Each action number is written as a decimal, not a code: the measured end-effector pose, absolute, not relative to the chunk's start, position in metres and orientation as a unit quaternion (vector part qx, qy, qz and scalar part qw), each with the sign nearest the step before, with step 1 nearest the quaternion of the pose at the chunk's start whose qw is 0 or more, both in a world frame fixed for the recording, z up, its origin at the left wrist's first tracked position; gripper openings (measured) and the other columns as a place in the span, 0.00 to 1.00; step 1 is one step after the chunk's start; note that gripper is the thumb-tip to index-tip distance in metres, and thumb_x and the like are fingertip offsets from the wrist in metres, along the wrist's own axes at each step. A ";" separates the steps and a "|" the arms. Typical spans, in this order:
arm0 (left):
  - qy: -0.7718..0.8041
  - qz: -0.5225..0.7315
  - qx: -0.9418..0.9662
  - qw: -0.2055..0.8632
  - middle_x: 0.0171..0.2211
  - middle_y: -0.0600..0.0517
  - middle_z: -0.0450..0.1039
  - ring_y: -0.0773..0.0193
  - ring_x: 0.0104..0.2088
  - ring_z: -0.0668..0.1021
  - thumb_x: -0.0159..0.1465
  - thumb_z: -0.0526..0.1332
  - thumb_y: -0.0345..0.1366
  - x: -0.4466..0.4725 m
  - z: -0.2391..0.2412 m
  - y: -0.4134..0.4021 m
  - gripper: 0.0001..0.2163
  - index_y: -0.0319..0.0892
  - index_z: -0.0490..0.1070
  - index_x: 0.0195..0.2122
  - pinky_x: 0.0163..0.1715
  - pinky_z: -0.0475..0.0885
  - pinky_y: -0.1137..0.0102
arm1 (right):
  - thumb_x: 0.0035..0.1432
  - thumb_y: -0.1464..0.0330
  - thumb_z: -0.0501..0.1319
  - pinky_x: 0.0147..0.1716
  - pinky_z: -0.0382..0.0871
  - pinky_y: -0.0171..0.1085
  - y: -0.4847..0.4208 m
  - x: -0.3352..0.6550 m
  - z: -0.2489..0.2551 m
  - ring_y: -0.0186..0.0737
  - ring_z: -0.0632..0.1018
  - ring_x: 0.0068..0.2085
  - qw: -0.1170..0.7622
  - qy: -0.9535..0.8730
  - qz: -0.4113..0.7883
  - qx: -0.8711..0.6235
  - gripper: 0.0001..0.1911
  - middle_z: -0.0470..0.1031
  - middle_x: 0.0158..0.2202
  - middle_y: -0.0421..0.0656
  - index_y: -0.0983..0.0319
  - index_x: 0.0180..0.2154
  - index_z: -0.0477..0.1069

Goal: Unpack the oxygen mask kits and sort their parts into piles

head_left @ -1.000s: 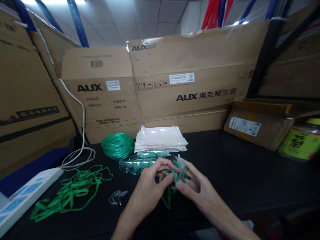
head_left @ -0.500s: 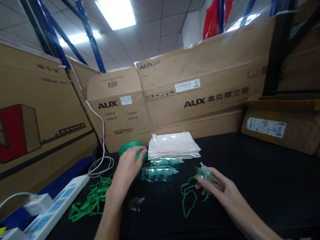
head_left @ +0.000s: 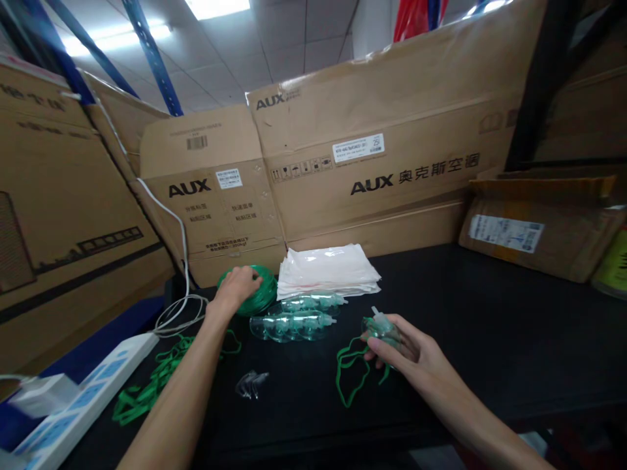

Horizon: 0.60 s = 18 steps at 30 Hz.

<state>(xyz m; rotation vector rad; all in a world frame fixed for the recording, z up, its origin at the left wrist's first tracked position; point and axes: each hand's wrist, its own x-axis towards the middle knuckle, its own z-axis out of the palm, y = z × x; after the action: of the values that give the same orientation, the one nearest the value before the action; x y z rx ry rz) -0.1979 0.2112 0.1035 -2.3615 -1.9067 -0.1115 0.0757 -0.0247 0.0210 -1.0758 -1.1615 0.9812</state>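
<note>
My left hand (head_left: 238, 286) reaches over the coil of green tubing (head_left: 262, 294) at the back, its fingers curled on the coil's top; part of the grip is hidden. Held in my right hand (head_left: 406, 346) is a clear green oxygen mask (head_left: 383, 331), with a pale connector pointing up and a green elastic strap (head_left: 343, 382) hanging from it onto the table. Between the hands, more clear green masks (head_left: 294, 325) lie nested in two rows. Several thin metal strips (head_left: 251, 384) rest nearer me. Loose green straps (head_left: 157, 382) form a heap beside my left forearm.
A stack of white plastic bags (head_left: 328, 271) lies behind the masks on the black table (head_left: 470, 326). At left are a power strip (head_left: 93, 405) and a white cable (head_left: 183, 241). Cardboard panels (head_left: 313, 209) wall the back; an open carton (head_left: 529, 225) stands at right.
My left hand has come down farther back onto the tubing coil, fingers more curled. My right hand keeps the mask. The camera view has shifted, moving the scene left and up.
</note>
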 end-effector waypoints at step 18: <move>-0.641 -0.100 -0.760 -0.034 0.49 0.46 0.75 0.56 0.47 0.79 0.69 0.62 0.42 -0.206 0.117 0.241 0.14 0.41 0.73 0.51 0.46 0.76 0.58 | 0.54 0.50 0.69 0.37 0.70 0.36 -0.025 0.079 0.019 0.40 0.78 0.37 0.572 -0.504 0.453 -0.463 0.23 0.76 0.33 0.41 0.61 0.40 0.71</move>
<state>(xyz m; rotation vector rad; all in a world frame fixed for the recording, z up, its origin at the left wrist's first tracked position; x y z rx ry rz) -0.2058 0.2409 0.1166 -2.4416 -2.0596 -0.3227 0.0790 -0.0249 0.0189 -1.0853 -1.1827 1.0615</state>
